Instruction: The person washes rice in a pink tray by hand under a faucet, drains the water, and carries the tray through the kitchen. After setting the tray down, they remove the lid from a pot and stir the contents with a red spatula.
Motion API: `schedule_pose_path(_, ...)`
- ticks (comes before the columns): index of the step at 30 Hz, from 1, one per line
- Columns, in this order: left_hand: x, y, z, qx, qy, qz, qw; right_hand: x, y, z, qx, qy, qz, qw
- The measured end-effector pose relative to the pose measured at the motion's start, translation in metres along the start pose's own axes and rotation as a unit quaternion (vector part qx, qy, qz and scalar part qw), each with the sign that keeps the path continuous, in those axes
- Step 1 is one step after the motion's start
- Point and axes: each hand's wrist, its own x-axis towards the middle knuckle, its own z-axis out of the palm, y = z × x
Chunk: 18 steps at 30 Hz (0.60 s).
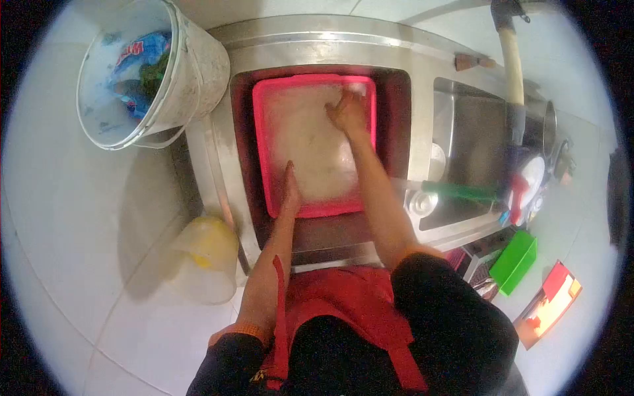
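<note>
A pink plastic tub (259,132) sits in the dark sink basin, filled with cloudy whitish contents that blur too much to tell whether they are only liquid. My left hand (290,189) is at the tub's near side, fingers stretched forward along the surface, holding nothing visible. My right hand (349,113) reaches to the far right corner, its thumb apart from the other fingers. Those fingers lie close to the rim beside a pale patch I cannot make out, and motion softens their outline.
A white bucket (208,72) with a blue packet and a green scrubber stands at upper left. Below it is a translucent container (211,277) with something yellow. At right are a second basin (475,125), a green-handled tool (459,191) and a green box (514,263).
</note>
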Motion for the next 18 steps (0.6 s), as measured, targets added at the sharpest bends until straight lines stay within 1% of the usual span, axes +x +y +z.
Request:
schedule_pose_path(1,0.0,0.0,-0.001,-0.005,0.001,-0.003,1.0,0.023,0.006,-0.002,-0.04,0.048,-0.009,0.998)
schedule_pose_path(2,-0.001,-0.001,-0.001,-0.011,0.002,-0.002,1.0,0.038,0.018,0.013,-0.038,0.05,-0.009,0.998)
schedule_pose_path(4,0.007,-0.007,-0.005,-0.031,-0.001,0.013,0.999,0.056,0.039,0.06,-0.091,0.111,-0.021,0.989)
schedule_pose_path(5,0.012,-0.011,-0.006,-0.04,-0.002,0.021,0.999,0.056,0.034,0.06,-0.09,0.114,-0.025,0.989)
schedule_pose_path(6,0.018,-0.015,-0.008,-0.05,-0.001,0.031,0.998,0.051,0.027,0.061,-0.011,-0.005,0.005,1.0)
schedule_pose_path(7,0.025,-0.021,-0.01,-0.059,0.001,0.04,0.997,0.049,0.021,0.061,0.066,-0.126,0.033,0.989)
schedule_pose_path(8,0.031,-0.026,-0.01,-0.069,0.002,0.048,0.996,0.048,0.023,0.073,0.064,-0.129,0.029,0.989)
schedule_pose_path(10,0.035,-0.031,-0.008,-0.078,0.005,0.051,0.996,0.02,-0.001,0.049,-0.026,-0.177,0.01,0.984)
schedule_pose_path(11,0.034,-0.027,-0.004,-0.078,0.005,0.045,0.996,0.008,-0.019,0.027,-0.054,-0.174,0.007,0.983)
schedule_pose_path(13,0.024,-0.019,-0.004,-0.071,0.009,0.029,0.997,0.002,-0.049,0.006,-0.044,-0.134,-0.013,0.99)
schedule_pose_path(15,0.015,-0.016,-0.008,-0.062,0.011,0.019,0.998,0.013,-0.074,0.02,-0.006,-0.08,-0.066,0.995)
schedule_pose_path(16,0.01,-0.014,-0.007,-0.053,0.03,0.019,0.998,0.023,-0.082,0.022,0.028,-0.018,-0.118,0.992)
schedule_pose_path(17,0.007,-0.012,-0.006,-0.044,0.047,0.021,0.998,0.032,-0.084,0.041,0.03,-0.015,-0.115,0.993)
schedule_pose_path(18,0.008,-0.01,-0.007,-0.041,0.045,0.023,0.998,0.041,-0.079,0.074,0.026,0.105,-0.24,0.965)
